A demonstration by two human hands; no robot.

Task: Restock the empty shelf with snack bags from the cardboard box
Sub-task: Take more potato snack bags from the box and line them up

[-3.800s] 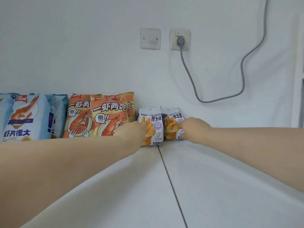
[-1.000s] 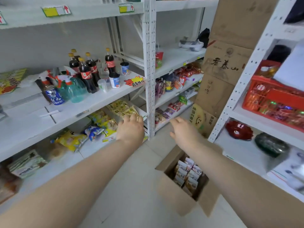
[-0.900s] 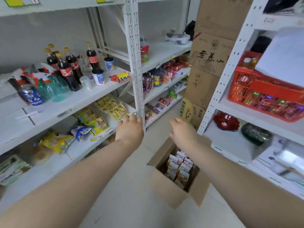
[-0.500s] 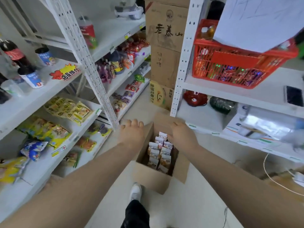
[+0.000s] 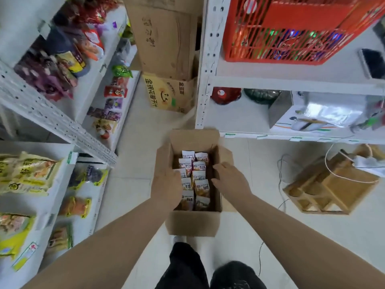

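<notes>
Moved since half a second ago: view now tipped almost straight down; both hands lowered from the box rim into the box mouth.

Cardboard box (image 5: 192,223): on the pale floor, flaps open, directly ahead of the knees in dark trousers (image 5: 208,270). Just below the corner post of the right-hand shelving.

Snack bags (image 5: 196,178): small purple-and-white packs, standing upright in two rows inside the box, filling most of it. None lifted out.

Left hand (image 5: 166,184): over the left wall of the box, fingers curled down against the left row of packs. Grip partly closed; whether any pack is actually pinched, cannot tell, fingertips hidden behind the hand.

Right hand (image 5: 230,180): over the right side of the box, fingers spread and slightly bent, pointing toward the right row. Grip open, nothing held.

Left shelving (image 5: 62,126): white perforated upright; yellow, orange and purple packets lying flat on several levels, blurred.

Right shelving (image 5: 205,65): white. Red plastic basket (image 5: 291,32) on the upper level with coloured packets inside; a red item and a dark green item on the level below, beside a silvery box.

Stacked cartons (image 5: 166,59): brown, printed, at the far end of the aisle between the two shelvings.

Wooden rack (image 5: 325,182): on the floor to the right, well apart from the box, white cables lying across it.
</notes>
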